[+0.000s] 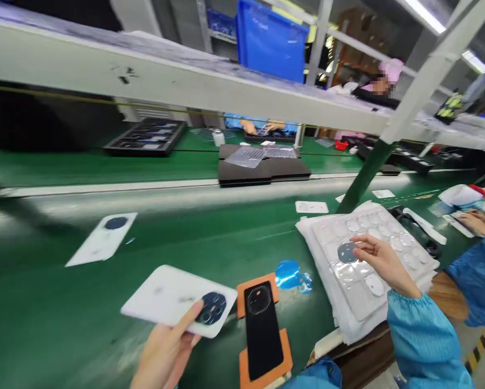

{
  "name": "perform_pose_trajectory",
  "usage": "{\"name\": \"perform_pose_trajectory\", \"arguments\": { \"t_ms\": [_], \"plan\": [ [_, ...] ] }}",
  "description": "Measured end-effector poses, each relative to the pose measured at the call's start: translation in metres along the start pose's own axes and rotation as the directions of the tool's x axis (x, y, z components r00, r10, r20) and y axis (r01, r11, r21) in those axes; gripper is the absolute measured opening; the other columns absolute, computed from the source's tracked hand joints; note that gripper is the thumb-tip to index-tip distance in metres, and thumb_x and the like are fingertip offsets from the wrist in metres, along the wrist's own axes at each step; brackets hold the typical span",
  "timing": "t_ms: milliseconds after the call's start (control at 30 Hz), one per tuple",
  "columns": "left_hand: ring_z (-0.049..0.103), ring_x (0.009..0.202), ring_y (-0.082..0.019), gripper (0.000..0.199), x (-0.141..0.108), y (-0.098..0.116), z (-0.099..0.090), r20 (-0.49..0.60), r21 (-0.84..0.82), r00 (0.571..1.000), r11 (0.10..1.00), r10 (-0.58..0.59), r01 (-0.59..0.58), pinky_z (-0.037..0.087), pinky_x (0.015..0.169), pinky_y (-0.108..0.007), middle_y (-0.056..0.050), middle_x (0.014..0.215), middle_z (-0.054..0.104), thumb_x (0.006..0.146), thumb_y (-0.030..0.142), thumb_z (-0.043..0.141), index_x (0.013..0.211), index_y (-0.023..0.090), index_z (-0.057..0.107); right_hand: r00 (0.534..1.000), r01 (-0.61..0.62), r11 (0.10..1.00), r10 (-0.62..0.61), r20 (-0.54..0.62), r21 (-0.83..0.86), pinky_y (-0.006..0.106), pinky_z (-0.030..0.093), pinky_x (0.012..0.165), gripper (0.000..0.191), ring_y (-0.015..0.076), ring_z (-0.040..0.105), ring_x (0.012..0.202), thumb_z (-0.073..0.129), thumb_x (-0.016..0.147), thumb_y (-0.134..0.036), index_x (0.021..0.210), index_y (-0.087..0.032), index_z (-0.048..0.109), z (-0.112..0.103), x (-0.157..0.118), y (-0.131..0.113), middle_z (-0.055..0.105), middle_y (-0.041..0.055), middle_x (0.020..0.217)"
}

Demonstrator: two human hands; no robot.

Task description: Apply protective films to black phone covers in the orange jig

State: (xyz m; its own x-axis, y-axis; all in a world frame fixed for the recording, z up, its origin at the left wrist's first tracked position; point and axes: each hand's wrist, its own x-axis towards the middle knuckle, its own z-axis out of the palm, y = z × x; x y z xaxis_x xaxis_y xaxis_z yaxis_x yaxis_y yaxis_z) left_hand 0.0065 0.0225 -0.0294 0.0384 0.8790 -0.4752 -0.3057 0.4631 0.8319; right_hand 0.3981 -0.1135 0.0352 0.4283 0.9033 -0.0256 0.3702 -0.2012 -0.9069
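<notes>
Cut off at the lower edge: the left hand (167, 351), with only fingers and part of the palm in view, wrist out of sight. Hard to make out: any detail inside the dark camera ring of the white phone back cover (177, 300), blurred and half masked by a fingertip. Blurred too, the second white cover (102, 237) lying well to the left of the black jig (262, 329) on the green counter (64, 319).

Left grip closed on the white phone back cover, thumb on top near the camera ring, cover held tilted just left of the black jig and above the counter. Right hand (382, 259) stretched forward in a blue sleeve, palm down, fingers curled; right grip narrow, pinching a round grey lens disc (346, 252) at its edge over the clear blister tray (372, 270), right of the black jig. Blue peel film (293, 275) lying just beyond the jig's top right corner. A co-worker's hand (473, 222) resting further right past the tray.
</notes>
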Motion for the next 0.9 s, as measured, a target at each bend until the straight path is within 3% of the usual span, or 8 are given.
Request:
{"name": "perform_pose_trajectory", "arguments": {
  "t_ms": [67, 133, 200, 267, 333, 400, 567, 900],
  "plan": [
    [0.043, 0.051, -0.004, 0.067, -0.003, -0.003, 0.003, 0.007, -0.056, 1.0, 0.998, 0.018, -0.018, 0.033, 0.036, -0.016, -0.001, 0.087, 0.064, 0.039, 0.036, 0.094, 0.094, 0.013, 0.064, 0.994, 0.072, 0.997, -0.068, 0.09, -0.04, 0.026, 0.054, 0.072, 0.033, 0.017, 0.069, 0.083, 0.067, 0.087, -0.039, 0.11, -0.016, 0.066, 0.056, -0.007, 0.0, 0.072, 0.0056, 0.091],
    [0.047, 0.053, -0.006, 0.067, -0.002, -0.01, -0.001, 0.006, -0.067, 0.998, 0.995, 0.069, -0.069, 0.034, 0.036, -0.016, -0.002, 0.085, 0.063, 0.043, 0.039, 0.094, 0.094, 0.011, 0.062, 0.957, 0.274, 0.95, -0.254, 0.139, -0.147, 0.027, 0.054, 0.075, 0.022, 0.0167, 0.07, 0.085, 0.059, 0.093, -0.032, 0.108, -0.018, 0.068, 0.113, -0.015, 0.009, 0.073, 0.0051, 0.096],
    [0.048, 0.053, -0.006, 0.063, -0.001, -0.018, -0.01, 0.007, -0.055, 0.994, 0.992, 0.112, -0.111, 0.036, 0.036, -0.017, -0.002, 0.081, 0.062, 0.05, 0.042, 0.091, 0.095, 0.009, 0.062, 0.841, 0.54, 0.798, -0.515, 0.164, -0.267, 0.028, 0.053, 0.077, 0.024, 0.0164, 0.07, 0.09, 0.05, 0.098, -0.022, 0.113, -0.019, 0.069, 0.163, -0.021, 0.02, 0.073, 0.005, 0.104],
    [0.049, 0.053, -0.006, 0.059, 0.0, -0.024, -0.021, 0.0, -0.04, 0.989, 0.988, 0.146, -0.146, 0.038, 0.037, -0.017, -0.002, 0.079, 0.061, 0.057, 0.043, 0.089, 0.095, 0.009, 0.061, 0.682, 0.72, 0.597, -0.705, 0.197, -0.354, 0.03, 0.051, 0.083, 0.032, 0.0168, 0.068, 0.101, 0.044, 0.099, -0.012, 0.121, -0.018, 0.066, 0.2, -0.024, 0.029, 0.071, 0.0058, 0.113],
    [0.05, 0.054, -0.007, 0.056, -0.001, -0.028, -0.029, -0.017, -0.034, 0.985, 0.985, 0.171, -0.171, 0.039, 0.038, -0.017, -0.002, 0.079, 0.061, 0.06, 0.043, 0.088, 0.096, 0.009, 0.061, 0.567, 0.794, 0.439, -0.785, 0.249, -0.421, 0.031, 0.049, 0.087, 0.035, 0.018, 0.065, 0.109, 0.042, 0.099, -0.007, 0.123, -0.015, 0.064, 0.222, -0.025, 0.037, 0.069, 0.0071, 0.117],
    [0.053, 0.057, -0.008, 0.057, -0.001, -0.029, -0.034, -0.031, -0.042, 0.984, 0.983, 0.176, -0.177, 0.042, 0.04, -0.018, -0.003, 0.084, 0.063, 0.061, 0.042, 0.088, 0.099, 0.009, 0.062, 0.513, 0.808, 0.339, -0.806, 0.294, -0.482, 0.034, 0.048, 0.09, 0.034, 0.0201, 0.063, 0.113, 0.041, 0.099, -0.007, 0.121, -0.014, 0.065, 0.232, -0.025, 0.044, 0.069, 0.0087, 0.119],
    [0.063, 0.076, -0.014, 0.06, -0.001, -0.027, -0.032, -0.051, -0.109, 0.988, 0.982, 0.148, -0.152, 0.054, 0.051, -0.023, -0.007, 0.107, 0.066, 0.064, 0.043, 0.085, 0.109, 0.012, 0.062, 0.538, 0.788, 0.313, -0.768, 0.347, -0.529, 0.04, 0.044, 0.1, 0.033, 0.0233, 0.058, 0.121, 0.043, 0.098, -0.009, 0.121, -0.014, 0.065, 0.237, -0.031, 0.057, 0.065, 0.0101, 0.126],
    [0.066, 0.079, -0.017, 0.057, -0.001, -0.026, -0.016, -0.025, -0.098, 0.979, 0.974, 0.202, -0.203, 0.056, 0.055, -0.024, -0.014, 0.113, 0.067, 0.068, 0.045, 0.082, 0.108, 0.007, 0.067, 0.642, 0.726, 0.426, -0.701, 0.311, -0.539, 0.045, 0.048, 0.089, 0.025, 0.0269, 0.062, 0.108, 0.047, 0.098, -0.015, 0.115, -0.013, 0.065, 0.245, -0.04, 0.036, 0.067, 0.0121, 0.119]
  ]
}}
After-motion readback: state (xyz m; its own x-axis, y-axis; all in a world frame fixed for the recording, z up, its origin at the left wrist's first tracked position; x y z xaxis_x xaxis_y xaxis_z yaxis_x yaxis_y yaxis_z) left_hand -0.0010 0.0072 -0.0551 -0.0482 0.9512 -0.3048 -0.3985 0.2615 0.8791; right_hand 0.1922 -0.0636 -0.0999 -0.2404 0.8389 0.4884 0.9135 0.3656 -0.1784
